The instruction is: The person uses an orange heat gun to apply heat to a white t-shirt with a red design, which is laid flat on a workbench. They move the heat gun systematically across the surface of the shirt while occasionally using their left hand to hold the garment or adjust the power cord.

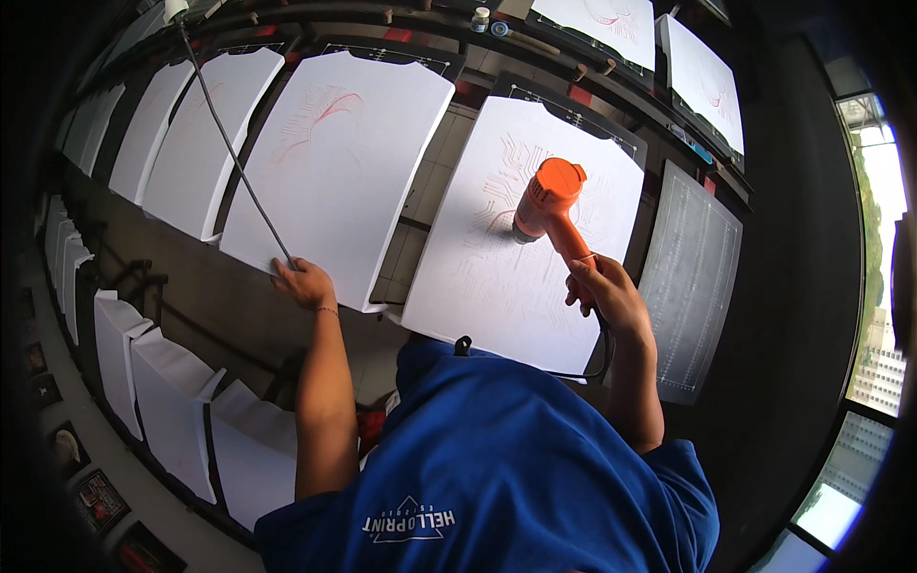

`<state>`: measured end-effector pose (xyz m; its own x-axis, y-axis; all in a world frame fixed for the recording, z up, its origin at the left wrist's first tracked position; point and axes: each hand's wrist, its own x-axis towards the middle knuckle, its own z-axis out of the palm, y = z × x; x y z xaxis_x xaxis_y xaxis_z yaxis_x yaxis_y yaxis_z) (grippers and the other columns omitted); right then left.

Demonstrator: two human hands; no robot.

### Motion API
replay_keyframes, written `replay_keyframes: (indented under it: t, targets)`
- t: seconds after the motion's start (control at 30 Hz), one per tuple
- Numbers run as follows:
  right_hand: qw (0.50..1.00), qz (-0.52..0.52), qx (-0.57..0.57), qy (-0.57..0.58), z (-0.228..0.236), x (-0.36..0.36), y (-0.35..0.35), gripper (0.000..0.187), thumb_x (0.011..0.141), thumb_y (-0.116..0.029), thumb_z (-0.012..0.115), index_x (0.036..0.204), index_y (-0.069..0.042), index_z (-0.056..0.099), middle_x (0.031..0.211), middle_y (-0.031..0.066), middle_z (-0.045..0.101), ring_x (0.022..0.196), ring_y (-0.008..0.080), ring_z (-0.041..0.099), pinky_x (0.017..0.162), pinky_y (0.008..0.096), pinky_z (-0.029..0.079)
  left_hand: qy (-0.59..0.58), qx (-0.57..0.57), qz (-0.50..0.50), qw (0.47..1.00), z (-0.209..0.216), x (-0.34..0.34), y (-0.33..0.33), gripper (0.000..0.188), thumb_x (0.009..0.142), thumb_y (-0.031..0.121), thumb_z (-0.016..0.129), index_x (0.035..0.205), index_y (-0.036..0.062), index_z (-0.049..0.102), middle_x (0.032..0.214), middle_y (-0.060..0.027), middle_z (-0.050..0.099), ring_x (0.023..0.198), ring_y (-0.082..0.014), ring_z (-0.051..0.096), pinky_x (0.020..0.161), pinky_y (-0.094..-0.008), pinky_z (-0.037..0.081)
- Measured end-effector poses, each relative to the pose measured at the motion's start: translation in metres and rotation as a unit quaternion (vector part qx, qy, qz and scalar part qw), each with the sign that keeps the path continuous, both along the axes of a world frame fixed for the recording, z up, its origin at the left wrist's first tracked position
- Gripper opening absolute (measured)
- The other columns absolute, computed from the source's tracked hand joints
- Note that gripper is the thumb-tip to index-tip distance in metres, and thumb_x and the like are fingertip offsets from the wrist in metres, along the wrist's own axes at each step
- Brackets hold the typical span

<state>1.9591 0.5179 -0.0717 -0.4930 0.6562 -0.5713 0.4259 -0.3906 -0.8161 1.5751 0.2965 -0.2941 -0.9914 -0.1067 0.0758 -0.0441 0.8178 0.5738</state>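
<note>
My right hand (611, 291) is wrapped round the handle of an orange heat gun (557, 191), whose nozzle tilts down over a white shirt (478, 277). Fine red circuit-like lines are printed on that shirt, which lies on a dark board. To the left, my left hand (307, 284) has its fingers closed on a dark cable (229, 143) running up to the far left. This hand is at the near edge of a second white shirt (349, 191) with a smaller red print. Another cord hangs from the heat gun's handle past my right wrist.
More boards with white shirts (205, 143) stand in a row on the left, and others (172, 406) behind at lower left. A bare grey board (690, 277) lies to the right. On the far rail sit a small jar (479, 19) and a roll of tape (500, 30).
</note>
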Motion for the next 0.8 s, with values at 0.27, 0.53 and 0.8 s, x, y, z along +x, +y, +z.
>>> replay_keyframes:
  t: [0.27, 0.53, 0.8]
  targets:
    - [0.999, 0.031, 0.006, 0.031, -0.013, -0.019, -0.010, 0.033, 0.094, -0.033, 0.057, 0.095, -0.001, 0.055, 0.074, 0.0044, 0.058, 0.063, 0.0108, 0.056, 0.054, 0.0247, 0.044, 0.022, -0.001, 0.006, 1.000, -0.009, -0.002, -0.002, 0.050, 0.096, 0.034, 0.041, 0.141, 0.0115, 0.042, 0.144, -0.0227, 0.036, 0.134, -0.0381, 0.036, 0.103, -0.0486, 0.041]
    - [0.998, 0.050, -0.025, 0.036, 0.001, -0.023, -0.034, 0.035, 0.092, -0.034, 0.059, 0.098, 0.000, 0.056, 0.075, 0.0037, 0.057, 0.064, 0.0105, 0.058, 0.053, 0.0242, 0.044, 0.007, -0.015, 0.008, 1.000, -0.001, 0.003, 0.001, 0.050, 0.097, 0.034, 0.041, 0.140, 0.0103, 0.041, 0.143, -0.0230, 0.037, 0.131, -0.0388, 0.039, 0.101, -0.0480, 0.042]
    - [0.994, 0.090, -0.031, 0.055, -0.011, -0.040, -0.037, 0.036, 0.092, -0.036, 0.059, 0.097, 0.000, 0.056, 0.075, 0.0037, 0.057, 0.066, 0.0108, 0.059, 0.053, 0.0242, 0.045, 0.016, -0.014, 0.006, 1.000, 0.003, 0.003, 0.000, 0.050, 0.096, 0.034, 0.044, 0.141, 0.0103, 0.040, 0.141, -0.0254, 0.036, 0.127, -0.0400, 0.043, 0.096, -0.0480, 0.046]
